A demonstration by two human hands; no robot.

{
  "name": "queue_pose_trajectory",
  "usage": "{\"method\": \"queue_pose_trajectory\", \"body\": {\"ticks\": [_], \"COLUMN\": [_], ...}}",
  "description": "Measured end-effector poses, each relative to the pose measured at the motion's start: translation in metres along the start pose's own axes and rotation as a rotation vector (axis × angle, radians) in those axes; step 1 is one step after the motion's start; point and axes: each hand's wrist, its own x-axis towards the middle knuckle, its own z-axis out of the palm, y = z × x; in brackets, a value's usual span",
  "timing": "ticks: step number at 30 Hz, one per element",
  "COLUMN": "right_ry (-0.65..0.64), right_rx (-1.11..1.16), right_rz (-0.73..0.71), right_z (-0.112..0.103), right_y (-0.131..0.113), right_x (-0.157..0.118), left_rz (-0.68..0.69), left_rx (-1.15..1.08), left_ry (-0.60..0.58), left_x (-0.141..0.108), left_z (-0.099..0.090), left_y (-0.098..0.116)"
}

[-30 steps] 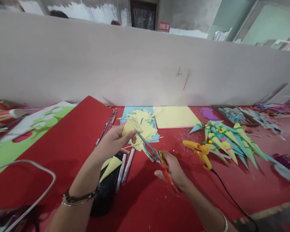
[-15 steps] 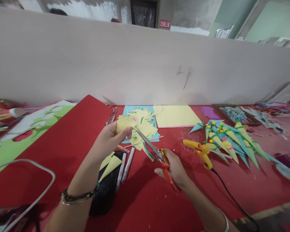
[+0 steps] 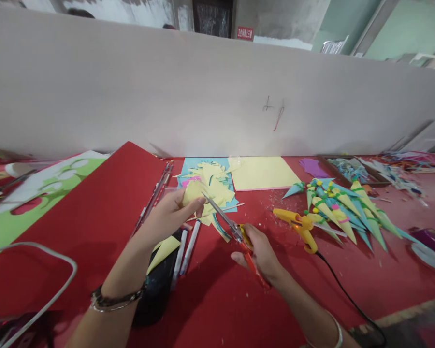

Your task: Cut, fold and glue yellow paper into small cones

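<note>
Between thumb and fingers, my left hand (image 3: 176, 211) pinches a piece of yellow paper (image 3: 193, 190) above the scrap pile. My right hand (image 3: 260, 253) is closed round the red and yellow handles of a pair of scissors (image 3: 223, 216). The blade tips point up and left, right beside the paper's edge; whether they touch it I cannot tell. Behind lie yellow paper scraps (image 3: 217, 181) on a blue sheet (image 3: 233, 205). Below my left hand, cut yellow pieces (image 3: 164, 253) rest on a black phone-like object (image 3: 155, 297) beside two white pens (image 3: 190, 247).
A yellow glue gun (image 3: 297, 222) with a black cord lies to the right, beside a heap of yellow and blue paper cones (image 3: 342, 208). A yellow sheet (image 3: 263, 173) lies by the white partition (image 3: 203, 96). A red board (image 3: 105, 208) and white cable (image 3: 67, 285) are left.
My left hand has shifted slightly right and down, and the yellow paper has turned and dropped away from its earlier upright pose. The scissors are nearly still.
</note>
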Motion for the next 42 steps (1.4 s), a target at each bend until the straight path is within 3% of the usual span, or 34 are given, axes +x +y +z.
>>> {"method": "queue_pose_trajectory", "body": {"ticks": [12, 20, 28, 36, 42], "right_ry": [-0.050, -0.056, -0.050, -0.047, -0.066], "right_rx": [0.031, 0.089, 0.099, 0.104, 0.010], "right_rz": [0.028, 0.016, 0.055, 0.068, -0.029], "right_z": [-0.003, -0.003, 0.000, 0.001, -0.001], "right_y": [-0.001, -0.002, 0.001, -0.001, -0.003], "right_x": [-0.001, -0.002, -0.002, -0.001, -0.001], "left_rz": [-0.029, 0.073, 0.056, 0.025, 0.018], "left_rx": [-0.010, -0.049, -0.061, -0.063, -0.093], "left_ry": [-0.043, -0.064, -0.074, -0.066, 0.026], "left_x": [0.002, 0.001, 0.001, -0.001, -0.005], "left_z": [-0.002, -0.003, -0.004, -0.005, -0.002], "left_y": [-0.004, 0.000, 0.000, 0.002, 0.008]}}
